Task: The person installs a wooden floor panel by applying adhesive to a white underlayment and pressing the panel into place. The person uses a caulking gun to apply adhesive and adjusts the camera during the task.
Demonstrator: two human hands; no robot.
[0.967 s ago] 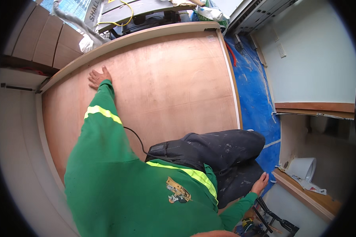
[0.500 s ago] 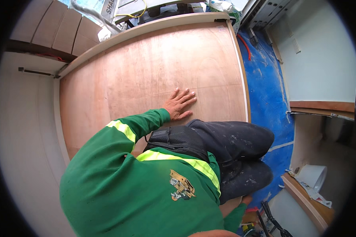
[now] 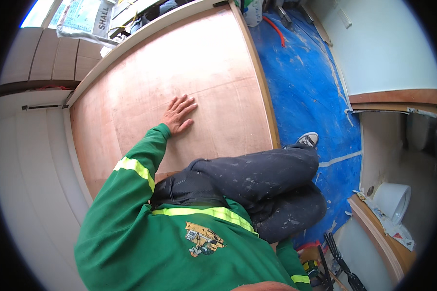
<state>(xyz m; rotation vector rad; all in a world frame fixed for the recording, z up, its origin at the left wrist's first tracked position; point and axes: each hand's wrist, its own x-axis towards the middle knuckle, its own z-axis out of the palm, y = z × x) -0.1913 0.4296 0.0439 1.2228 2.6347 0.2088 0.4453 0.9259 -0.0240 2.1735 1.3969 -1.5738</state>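
Observation:
My left hand (image 3: 178,115) lies flat on a broad, pale-brown wooden panel (image 3: 145,92), fingers spread and holding nothing. The panel has a light raised strip (image 3: 141,28) along its far side and another wooden edge on the right. My left arm, in a green sleeve with a bright yellow band, reaches across from the left. At the lower right shows part of my right sleeve (image 3: 289,259); the right hand itself is hidden. My legs (image 3: 267,184), in dark, paint-flecked trousers, are bent beside the panel.
Blue sheeting (image 3: 310,97) covers the floor to the right, with a red hose piece (image 3: 276,31) on it. A white toilet (image 3: 393,201) stands past a wooden-edged partition. Black-handled tools (image 3: 342,264) lie at lower right. Bags and gear crowd beyond the panel's far strip.
The view has shifted, so panel and left hand appear farther left, with the hand still flat on the wood. A shoe has come into sight; the bit of right hand seen before is hidden.

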